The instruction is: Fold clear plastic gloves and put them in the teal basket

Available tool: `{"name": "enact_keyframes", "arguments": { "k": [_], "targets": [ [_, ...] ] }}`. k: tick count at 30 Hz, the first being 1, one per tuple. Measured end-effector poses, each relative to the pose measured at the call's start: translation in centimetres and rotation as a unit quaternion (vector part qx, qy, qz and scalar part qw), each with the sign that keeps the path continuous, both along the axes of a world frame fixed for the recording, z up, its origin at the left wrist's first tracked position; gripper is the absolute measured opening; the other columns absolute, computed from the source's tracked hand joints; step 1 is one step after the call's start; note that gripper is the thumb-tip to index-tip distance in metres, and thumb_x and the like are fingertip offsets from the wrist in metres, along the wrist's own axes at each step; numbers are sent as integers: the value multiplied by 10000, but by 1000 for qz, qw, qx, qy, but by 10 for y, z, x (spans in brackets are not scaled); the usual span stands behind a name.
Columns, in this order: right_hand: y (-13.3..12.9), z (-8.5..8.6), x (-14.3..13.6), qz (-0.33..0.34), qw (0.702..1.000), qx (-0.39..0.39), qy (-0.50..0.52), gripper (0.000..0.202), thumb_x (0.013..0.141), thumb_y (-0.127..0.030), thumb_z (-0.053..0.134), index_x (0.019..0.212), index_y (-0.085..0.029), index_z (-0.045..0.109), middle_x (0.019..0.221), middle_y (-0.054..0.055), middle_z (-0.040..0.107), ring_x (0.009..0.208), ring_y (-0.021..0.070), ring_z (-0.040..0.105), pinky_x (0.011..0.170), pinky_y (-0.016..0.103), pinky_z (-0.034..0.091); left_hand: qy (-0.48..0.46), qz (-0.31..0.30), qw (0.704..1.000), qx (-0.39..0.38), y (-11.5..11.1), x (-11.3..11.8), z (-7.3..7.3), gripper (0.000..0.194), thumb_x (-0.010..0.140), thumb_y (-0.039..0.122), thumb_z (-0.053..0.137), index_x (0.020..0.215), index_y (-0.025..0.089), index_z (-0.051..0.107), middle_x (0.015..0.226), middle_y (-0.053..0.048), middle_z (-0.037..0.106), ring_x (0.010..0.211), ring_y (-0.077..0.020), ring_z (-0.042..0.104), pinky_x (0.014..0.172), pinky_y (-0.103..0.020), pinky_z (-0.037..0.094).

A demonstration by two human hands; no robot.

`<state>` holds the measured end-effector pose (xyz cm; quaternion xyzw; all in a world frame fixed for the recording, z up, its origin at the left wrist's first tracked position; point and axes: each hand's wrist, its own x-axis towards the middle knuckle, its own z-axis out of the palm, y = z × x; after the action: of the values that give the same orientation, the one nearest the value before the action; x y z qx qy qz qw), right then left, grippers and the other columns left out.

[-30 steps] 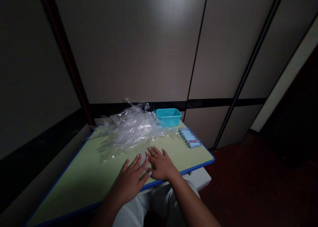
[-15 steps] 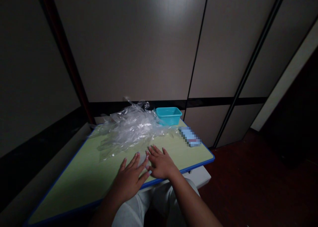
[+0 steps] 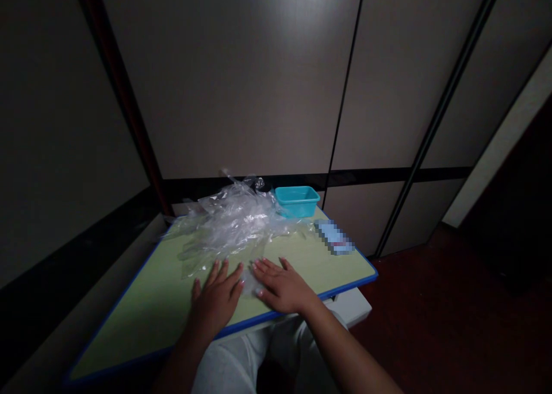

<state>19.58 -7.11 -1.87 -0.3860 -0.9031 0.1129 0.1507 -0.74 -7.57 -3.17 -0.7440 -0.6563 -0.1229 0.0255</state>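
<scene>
Two grips unfolded flat, empty: left hand (image 3: 214,303), right hand (image 3: 284,287) flank filmy plastic (image 3: 250,283); crinkled transparent heap (image 3: 237,217) beyond.

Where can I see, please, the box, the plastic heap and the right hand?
Box (image 3: 301,209), head view: front wall.
Plastic heap (image 3: 242,218), head view: its middle.
Right hand (image 3: 285,287), head view: back of the hand.

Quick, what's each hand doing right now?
Left hand: open, palm down at the tabletop, gripping nothing.
Right hand: open, palm down, also gripping nothing.
</scene>
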Motion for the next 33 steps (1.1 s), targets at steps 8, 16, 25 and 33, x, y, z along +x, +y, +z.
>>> {"name": "enact_keyframes", "arguments": {
  "k": [8,16,25,33],
  "targets": [
    [-4,5,1,42,999,-2,-26,703,849,-652,369,1427,-266,262,1501,110,164,1391,220,106,1074,549,24,34,-8,998,-46,1,1,1,449,895,330,358,1338,381,403,1469,-96,323,1381,-311,162,995,-632,194],
    [-2,5,2,45,999,-6,-26,709,832,-644,419,1420,-270,285,1503,137,140,1388,253,108,1066,566,50,47,-6,997,-64,0,-3,2,457,885,393,376,1343,404,379,1477,-112,302,1376,-342,156,967,-630,224],
    [-1,2,3,-8,999,-5,43,650,841,-548,478,1405,-263,322,1479,98,278,1368,254,195,1064,527,156,56,26,998,1,-5,-1,-1,519,880,412,373,1378,269,377,1469,-142,309,1381,-335,139,1007,-582,212],
    [20,0,-4,-109,984,33,135,283,838,-257,526,1100,-189,610,1117,99,591,1089,209,479,925,353,362,45,28,999,-7,-5,0,-2,531,852,459,410,1340,251,448,1472,-139,302,1386,-324,127,1032,-566,176]
  ]
}}
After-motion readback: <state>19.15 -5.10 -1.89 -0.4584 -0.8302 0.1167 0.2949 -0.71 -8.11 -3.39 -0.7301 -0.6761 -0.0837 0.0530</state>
